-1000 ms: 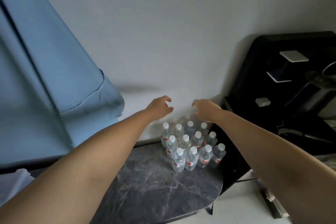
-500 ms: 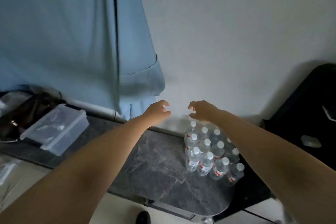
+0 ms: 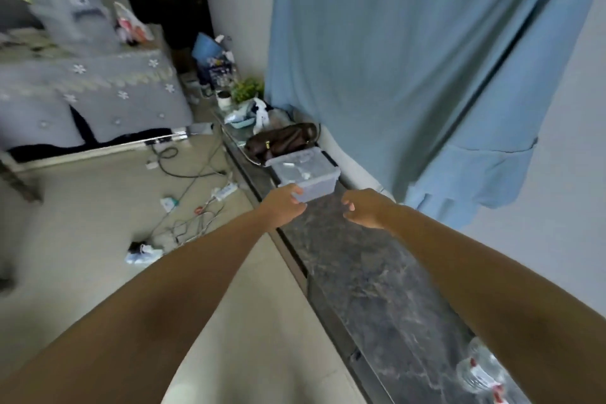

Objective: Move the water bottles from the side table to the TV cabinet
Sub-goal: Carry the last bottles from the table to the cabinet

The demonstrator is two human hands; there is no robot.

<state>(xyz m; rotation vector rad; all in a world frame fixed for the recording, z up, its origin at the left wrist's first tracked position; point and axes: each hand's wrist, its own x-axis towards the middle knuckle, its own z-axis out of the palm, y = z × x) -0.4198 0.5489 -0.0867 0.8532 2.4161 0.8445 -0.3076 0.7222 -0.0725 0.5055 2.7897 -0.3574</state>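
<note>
Several clear water bottles (image 3: 474, 371) with white caps and red labels stand at the bottom right on the dark marble top of the TV cabinet (image 3: 377, 289). My right forearm hides part of the group. Both arms reach forward, well past the bottles. My left hand (image 3: 283, 208) hovers at the cabinet's front edge, with fingers loosely curled and holding nothing. It overlaps the near corner of a plastic box, and I cannot tell whether it touches it. My right hand (image 3: 364, 210) hangs over the marble top, also loosely curled and holding nothing.
A lidded clear plastic box (image 3: 305, 174), a brown bag (image 3: 282, 141) and a small plant (image 3: 247, 90) sit farther along the cabinet. A blue cloth (image 3: 393, 75) hangs over the wall behind. Cables and a power strip (image 3: 210, 203) litter the floor at left, beside grey-covered furniture (image 3: 98, 92).
The view has swung left along the cabinet. The bottles slid from the middle to the bottom right corner. Both hands stay empty and now point toward the plastic box.
</note>
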